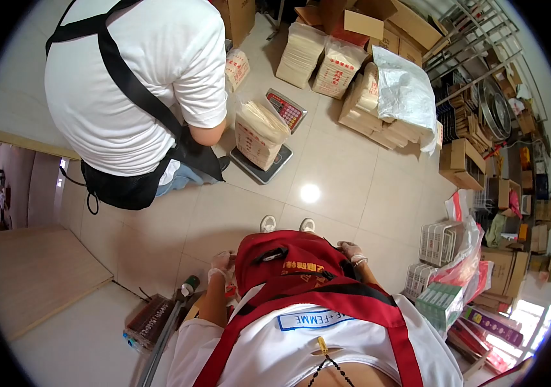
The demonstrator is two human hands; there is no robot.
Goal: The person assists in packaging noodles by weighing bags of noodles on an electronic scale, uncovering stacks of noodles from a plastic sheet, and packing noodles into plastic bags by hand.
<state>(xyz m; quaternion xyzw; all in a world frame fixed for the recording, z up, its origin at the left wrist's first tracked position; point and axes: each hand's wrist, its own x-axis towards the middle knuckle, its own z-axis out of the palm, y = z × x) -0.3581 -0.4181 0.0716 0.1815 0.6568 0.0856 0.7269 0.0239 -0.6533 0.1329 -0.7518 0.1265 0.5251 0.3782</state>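
Left hand (222,261) and right hand (353,252) are flanking the apron (317,257), grip indiscernible; a bag (257,138) is standing on the scale (280,162), behind its near corner.

Floor (336,187): pale, glossy tile, reflecting one light. Directly on it: one platform scale (264,175), one plain bagged stack (300,57), one red-printed bag (338,69) beside it, one pile of bags (357,109) under plastic sheeting (406,82) in part.
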